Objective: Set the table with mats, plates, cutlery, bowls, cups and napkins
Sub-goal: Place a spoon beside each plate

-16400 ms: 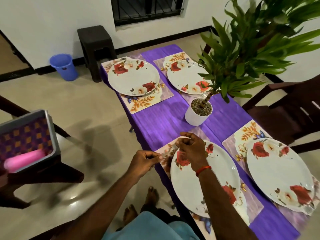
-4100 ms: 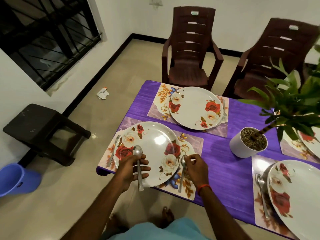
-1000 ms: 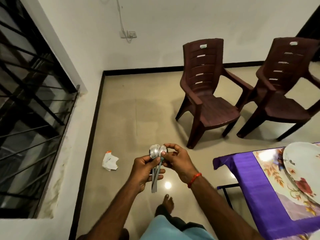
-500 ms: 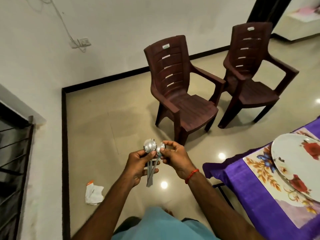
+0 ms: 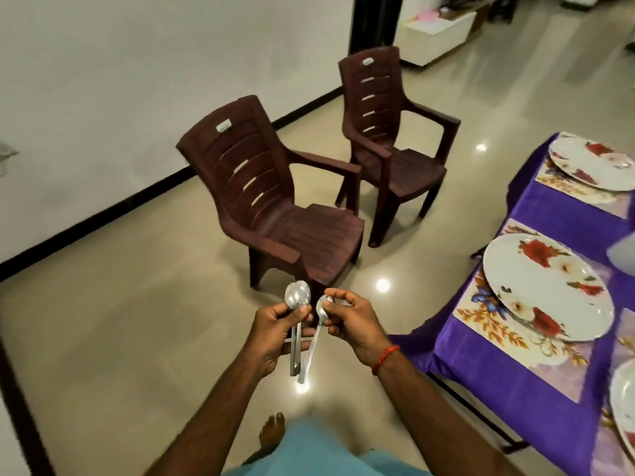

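Note:
My left hand (image 5: 275,333) grips a bunch of steel spoons (image 5: 297,297) upright, bowls up, over the floor. My right hand (image 5: 354,319) pinches a single spoon (image 5: 318,333) just beside that bunch, its handle hanging down. At the right, the table with the purple cloth (image 5: 515,379) carries floral mats (image 5: 494,329), each under a white plate with red roses (image 5: 546,285). A second plate (image 5: 594,163) lies farther back, and a third plate's rim (image 5: 623,393) shows at the right edge.
Two brown plastic armchairs stand on the tiled floor, one (image 5: 275,204) straight ahead of my hands, the other (image 5: 391,132) behind it. A white wall with a black skirting runs along the left. My bare foot (image 5: 273,429) is below my hands.
My view has swung right, so more of the table and its plates shows. My right hand has drawn one spoon a little apart from the bunch in my left hand.

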